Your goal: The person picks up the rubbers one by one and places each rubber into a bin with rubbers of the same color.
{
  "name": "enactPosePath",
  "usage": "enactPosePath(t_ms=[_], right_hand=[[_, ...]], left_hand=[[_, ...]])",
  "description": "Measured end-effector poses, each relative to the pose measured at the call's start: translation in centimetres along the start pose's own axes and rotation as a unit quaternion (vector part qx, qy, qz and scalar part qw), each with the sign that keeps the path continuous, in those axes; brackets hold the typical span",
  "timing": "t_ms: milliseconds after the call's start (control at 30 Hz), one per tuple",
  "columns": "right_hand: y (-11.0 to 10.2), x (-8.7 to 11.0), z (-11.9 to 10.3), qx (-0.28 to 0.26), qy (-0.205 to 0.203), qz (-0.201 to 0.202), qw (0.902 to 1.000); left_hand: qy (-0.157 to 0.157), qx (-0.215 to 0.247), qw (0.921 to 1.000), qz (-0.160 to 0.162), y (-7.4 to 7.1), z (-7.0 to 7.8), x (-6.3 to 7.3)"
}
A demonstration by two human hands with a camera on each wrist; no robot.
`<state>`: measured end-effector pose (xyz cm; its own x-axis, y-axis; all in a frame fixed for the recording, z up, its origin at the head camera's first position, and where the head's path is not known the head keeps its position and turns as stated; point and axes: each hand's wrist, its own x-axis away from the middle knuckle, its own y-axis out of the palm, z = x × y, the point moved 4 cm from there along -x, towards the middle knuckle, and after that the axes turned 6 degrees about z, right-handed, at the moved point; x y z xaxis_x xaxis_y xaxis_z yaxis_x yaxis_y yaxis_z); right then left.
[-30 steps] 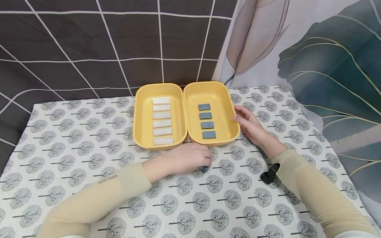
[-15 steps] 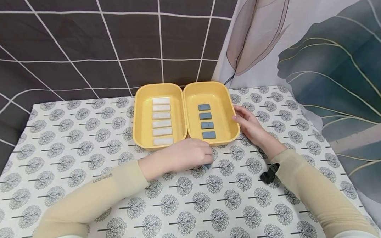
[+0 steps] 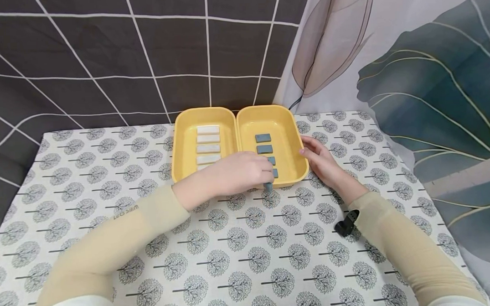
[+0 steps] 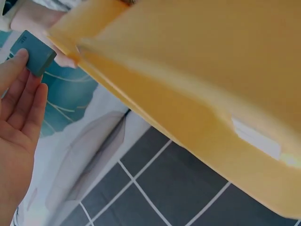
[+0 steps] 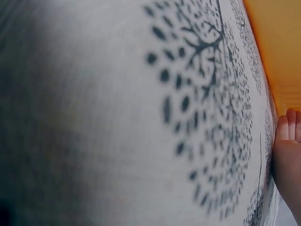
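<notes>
My left hand (image 3: 246,173) pinches a small blue-grey rectangular block (image 4: 34,52) between thumb and fingertips; faint dark marks show on its face. In the head view this hand crosses the front rims of two yellow trays standing side by side, and the block hangs at the front edge of the right tray (image 3: 286,124). Inside that tray, several like blue-grey blocks (image 3: 264,149) lie in a column, the nearer ones partly hidden by my hand. Against the tray's right wall rests my right hand (image 3: 323,161), thumb at the rim; its fingers look straight in the right wrist view.
Several white blocks (image 3: 208,148) form a column in the left tray (image 3: 181,142), the nearest hidden behind the left forearm. A tree-print cloth (image 3: 258,262) covers the table. Behind the trays stands a dark wall covering with white lines (image 3: 174,46); a leaf-patterned curtain (image 3: 431,94) hangs at right.
My left hand has lifted the blue-grey block off the cloth and carried it forward to the front rim of the right tray. The right hand has stayed where it was.
</notes>
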<state>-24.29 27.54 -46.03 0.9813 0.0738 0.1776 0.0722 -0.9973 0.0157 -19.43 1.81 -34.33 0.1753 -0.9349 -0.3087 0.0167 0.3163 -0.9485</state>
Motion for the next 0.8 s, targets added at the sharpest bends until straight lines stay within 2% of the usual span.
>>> enactPosePath(t_ms=[233,567,800], right_hand=[[0.0,0.1,-0.1,0.005,0.001,0.001,1.0000],[0.0,0.2,-0.1,0.013,0.008,0.004,0.9999],[0.1,0.2,-0.1,0.009,0.002,0.003,1.0000]], left_hand=[[-0.012,-0.031,0.9994,-0.003,-0.8,-1.6,-0.7],[-0.039,-0.036,0.9985,0.017,-1.7,-4.4,-1.9],[-0.066,-0.034,0.9971,0.019,-2.2,-6.8,-2.8]])
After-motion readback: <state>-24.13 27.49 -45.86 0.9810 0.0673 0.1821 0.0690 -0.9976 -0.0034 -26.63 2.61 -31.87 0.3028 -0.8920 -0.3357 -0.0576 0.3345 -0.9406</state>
